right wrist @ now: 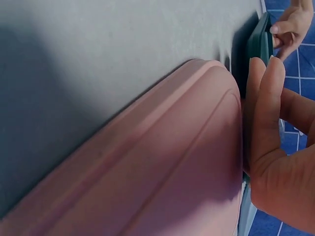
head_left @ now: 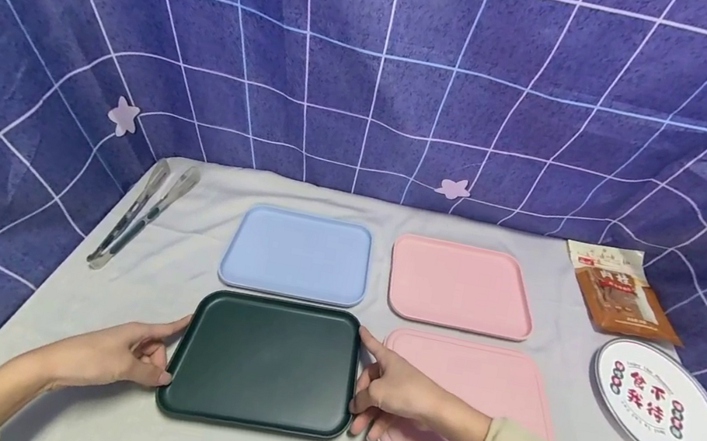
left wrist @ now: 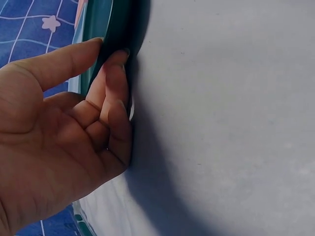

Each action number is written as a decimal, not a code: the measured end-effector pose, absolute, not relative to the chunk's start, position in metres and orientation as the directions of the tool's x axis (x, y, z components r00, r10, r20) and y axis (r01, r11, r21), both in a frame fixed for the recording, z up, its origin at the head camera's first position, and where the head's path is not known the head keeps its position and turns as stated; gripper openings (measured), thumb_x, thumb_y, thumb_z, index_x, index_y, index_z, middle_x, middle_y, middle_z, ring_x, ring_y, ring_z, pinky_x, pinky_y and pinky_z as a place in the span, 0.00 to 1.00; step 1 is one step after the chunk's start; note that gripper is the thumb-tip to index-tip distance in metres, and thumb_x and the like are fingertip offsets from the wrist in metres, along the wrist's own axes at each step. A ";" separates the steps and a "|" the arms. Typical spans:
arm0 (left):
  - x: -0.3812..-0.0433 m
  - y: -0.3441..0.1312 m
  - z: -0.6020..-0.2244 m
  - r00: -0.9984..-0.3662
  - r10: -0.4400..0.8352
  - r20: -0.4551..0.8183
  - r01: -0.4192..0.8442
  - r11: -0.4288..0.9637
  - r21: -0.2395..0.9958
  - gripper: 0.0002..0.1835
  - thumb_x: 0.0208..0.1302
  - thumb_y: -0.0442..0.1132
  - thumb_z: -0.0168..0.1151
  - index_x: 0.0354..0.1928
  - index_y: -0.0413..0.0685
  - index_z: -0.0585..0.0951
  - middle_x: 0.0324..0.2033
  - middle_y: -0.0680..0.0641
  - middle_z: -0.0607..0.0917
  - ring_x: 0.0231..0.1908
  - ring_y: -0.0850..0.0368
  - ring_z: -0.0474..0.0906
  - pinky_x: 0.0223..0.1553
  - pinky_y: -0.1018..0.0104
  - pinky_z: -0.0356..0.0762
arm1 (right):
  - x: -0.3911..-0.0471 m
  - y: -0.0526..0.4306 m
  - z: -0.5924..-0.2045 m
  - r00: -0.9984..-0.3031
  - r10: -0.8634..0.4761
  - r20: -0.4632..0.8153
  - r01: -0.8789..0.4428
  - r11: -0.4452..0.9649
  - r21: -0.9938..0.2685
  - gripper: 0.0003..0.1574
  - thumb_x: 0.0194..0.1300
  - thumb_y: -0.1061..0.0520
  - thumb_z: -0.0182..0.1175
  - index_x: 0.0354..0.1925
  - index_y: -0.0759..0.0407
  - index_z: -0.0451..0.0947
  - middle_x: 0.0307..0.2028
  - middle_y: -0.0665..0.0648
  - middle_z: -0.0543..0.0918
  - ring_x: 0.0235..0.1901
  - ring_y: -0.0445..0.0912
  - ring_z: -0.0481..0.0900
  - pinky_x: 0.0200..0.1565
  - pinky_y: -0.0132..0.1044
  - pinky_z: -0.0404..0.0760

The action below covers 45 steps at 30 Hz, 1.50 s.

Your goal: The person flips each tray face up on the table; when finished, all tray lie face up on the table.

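Observation:
A dark green tray [head_left: 263, 362] lies at the near middle of the table, slightly raised at its near edge as far as the shadows show. My left hand [head_left: 119, 357] holds its left rim; in the left wrist view the thumb lies against the green rim [left wrist: 101, 24] and the other fingers curl beneath it. On the opposite side my right hand [head_left: 398, 386] grips the right rim, its fingers partly hidden behind the tray's edge. Under the right forearm lies a pink tray [head_left: 476, 368], turned with its flat underside up, which fills much of the right wrist view.
Behind are a light blue tray [head_left: 298, 254] and another pink tray [head_left: 463, 285]. Tongs [head_left: 144, 215] lie at the back left. A brown food packet [head_left: 620, 295] and a white oval plate [head_left: 660, 405] with red characters are on the right. A purple curtain [head_left: 378, 83] hangs behind.

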<state>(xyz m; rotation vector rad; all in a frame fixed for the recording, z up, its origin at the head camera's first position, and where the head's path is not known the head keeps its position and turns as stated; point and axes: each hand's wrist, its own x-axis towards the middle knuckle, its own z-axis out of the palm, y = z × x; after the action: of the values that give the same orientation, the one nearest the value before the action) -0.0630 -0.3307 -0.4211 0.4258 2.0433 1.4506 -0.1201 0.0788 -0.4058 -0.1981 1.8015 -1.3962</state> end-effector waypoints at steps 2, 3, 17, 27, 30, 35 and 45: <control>-0.063 -0.330 -0.422 -0.772 0.565 -0.290 -0.087 0.359 0.929 0.51 0.66 0.32 0.63 0.74 0.22 0.36 0.28 0.55 0.78 0.28 0.70 0.71 0.28 0.71 0.69 | -0.119 0.079 -0.407 -0.644 -0.574 -0.507 0.346 0.372 -0.861 0.73 0.50 0.77 0.60 0.81 0.51 0.29 0.33 0.63 0.77 0.19 0.47 0.84 0.18 0.36 0.80; -0.063 -0.330 -0.422 -0.771 0.562 -0.299 -0.093 0.365 0.926 0.51 0.66 0.33 0.63 0.74 0.22 0.36 0.29 0.55 0.79 0.28 0.70 0.71 0.29 0.72 0.70 | -0.119 0.080 -0.407 -0.644 -0.573 -0.507 0.345 0.374 -0.861 0.73 0.50 0.76 0.60 0.81 0.51 0.29 0.33 0.63 0.77 0.19 0.47 0.84 0.18 0.36 0.80; -0.064 -0.330 -0.422 -0.743 0.583 -0.329 -0.119 0.368 0.922 0.51 0.68 0.34 0.62 0.74 0.22 0.34 0.28 0.57 0.77 0.27 0.71 0.69 0.28 0.70 0.68 | -0.118 0.079 -0.408 -0.652 -0.572 -0.497 0.302 0.406 -0.863 0.73 0.52 0.76 0.61 0.81 0.50 0.29 0.32 0.63 0.77 0.17 0.47 0.83 0.18 0.37 0.81; -0.067 -0.334 -0.416 -0.735 0.559 -0.384 -0.161 0.406 0.900 0.51 0.70 0.36 0.60 0.75 0.24 0.33 0.28 0.56 0.75 0.27 0.69 0.68 0.25 0.66 0.63 | -0.125 0.075 -0.402 -0.658 -0.554 -0.510 0.247 0.481 -0.841 0.72 0.54 0.75 0.63 0.81 0.49 0.30 0.31 0.61 0.77 0.16 0.48 0.82 0.18 0.41 0.82; -0.066 -0.334 -0.416 -0.730 0.553 -0.402 -0.177 0.415 0.892 0.50 0.71 0.37 0.59 0.75 0.25 0.33 0.27 0.55 0.76 0.26 0.68 0.68 0.24 0.64 0.62 | -0.124 0.074 -0.403 -0.655 -0.554 -0.514 0.238 0.494 -0.836 0.72 0.54 0.75 0.63 0.81 0.49 0.30 0.31 0.61 0.76 0.15 0.47 0.82 0.18 0.41 0.82; -0.067 -0.332 -0.414 -0.722 0.549 -0.421 -0.178 0.441 0.880 0.49 0.73 0.39 0.57 0.75 0.25 0.34 0.25 0.55 0.76 0.26 0.67 0.70 0.26 0.67 0.68 | -0.123 0.074 -0.403 -0.662 -0.548 -0.511 0.227 0.504 -0.834 0.72 0.54 0.75 0.63 0.81 0.49 0.30 0.32 0.62 0.77 0.15 0.47 0.81 0.18 0.41 0.82; -0.071 -0.330 -0.413 -0.711 0.562 -0.423 -0.183 0.433 0.883 0.49 0.73 0.38 0.58 0.75 0.25 0.33 0.25 0.54 0.77 0.27 0.65 0.73 0.29 0.69 0.72 | -0.123 0.074 -0.403 -0.671 -0.527 -0.522 0.192 0.557 -0.808 0.71 0.55 0.75 0.63 0.81 0.51 0.31 0.30 0.63 0.79 0.13 0.46 0.80 0.18 0.42 0.82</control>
<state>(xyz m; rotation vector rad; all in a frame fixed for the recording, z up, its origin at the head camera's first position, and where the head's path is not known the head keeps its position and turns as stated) -0.0714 -0.3301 -0.4126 0.3185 1.9757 1.3356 -0.1225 0.0742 -0.4029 -0.2690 2.0082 -1.1640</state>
